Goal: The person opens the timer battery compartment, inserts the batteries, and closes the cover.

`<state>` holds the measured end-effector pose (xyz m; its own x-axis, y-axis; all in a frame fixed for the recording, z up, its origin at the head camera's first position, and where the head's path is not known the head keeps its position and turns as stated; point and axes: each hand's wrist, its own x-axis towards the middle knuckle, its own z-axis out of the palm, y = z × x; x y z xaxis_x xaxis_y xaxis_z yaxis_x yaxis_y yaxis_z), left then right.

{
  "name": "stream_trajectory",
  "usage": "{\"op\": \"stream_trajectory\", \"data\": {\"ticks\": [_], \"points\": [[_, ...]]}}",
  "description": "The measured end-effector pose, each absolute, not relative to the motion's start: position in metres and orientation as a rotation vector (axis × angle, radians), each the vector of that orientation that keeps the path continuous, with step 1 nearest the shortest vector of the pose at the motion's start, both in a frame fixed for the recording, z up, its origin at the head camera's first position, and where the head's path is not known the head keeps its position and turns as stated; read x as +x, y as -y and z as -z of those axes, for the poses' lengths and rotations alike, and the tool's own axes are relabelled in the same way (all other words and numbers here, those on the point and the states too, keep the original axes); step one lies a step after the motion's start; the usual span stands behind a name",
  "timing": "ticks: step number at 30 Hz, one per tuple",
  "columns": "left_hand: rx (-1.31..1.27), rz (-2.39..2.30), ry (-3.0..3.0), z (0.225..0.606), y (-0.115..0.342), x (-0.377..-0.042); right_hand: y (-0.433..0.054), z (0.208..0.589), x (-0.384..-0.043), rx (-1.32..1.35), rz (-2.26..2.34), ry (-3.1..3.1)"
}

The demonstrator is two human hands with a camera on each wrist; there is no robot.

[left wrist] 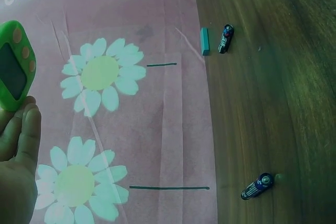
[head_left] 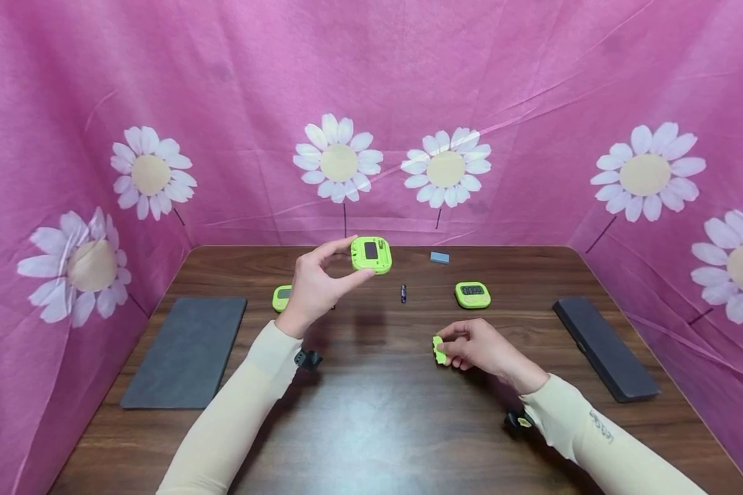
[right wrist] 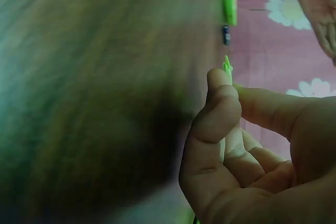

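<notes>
Over table (head_left: pixel 359 447), left hand (head_left: pixel 316 282) pinches green device (head_left: pixel 371 255); nearer, right hand (head_left: pixel 484 350) pinches green piece (head_left: pixel 437 352); I judge both light, stiff, best held by edges.

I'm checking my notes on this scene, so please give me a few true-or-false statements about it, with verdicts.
1. The left hand holds a green device, the right hand a small green piece. True.
2. A blue block lies near the far edge of the table. True.
3. The held green device rests on the table. False: it is held above it.
4. Only one battery is visible. False: the left wrist view shows two batteries.
</notes>
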<state>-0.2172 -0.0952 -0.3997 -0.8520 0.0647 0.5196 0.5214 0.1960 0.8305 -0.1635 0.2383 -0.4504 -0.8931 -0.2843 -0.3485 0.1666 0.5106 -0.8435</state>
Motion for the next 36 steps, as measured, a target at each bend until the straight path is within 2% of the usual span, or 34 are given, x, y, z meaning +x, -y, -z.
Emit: {"op": "stream_trajectory", "data": {"ticks": [15,29,36], "points": [[-0.535,1.726,2.096,0.399,0.095,-0.218,-0.228,0.452,-0.157,-0.18,1.111,-2.596],[-0.53,1.75,2.092,0.399,0.096,-0.218,-0.226,0.452,-0.153,-0.206,1.064,-2.646],[-0.523,1.739,2.105,0.398,0.096,-0.217,-0.225,0.442,-0.172,-0.335,0.94,-2.746]]}}
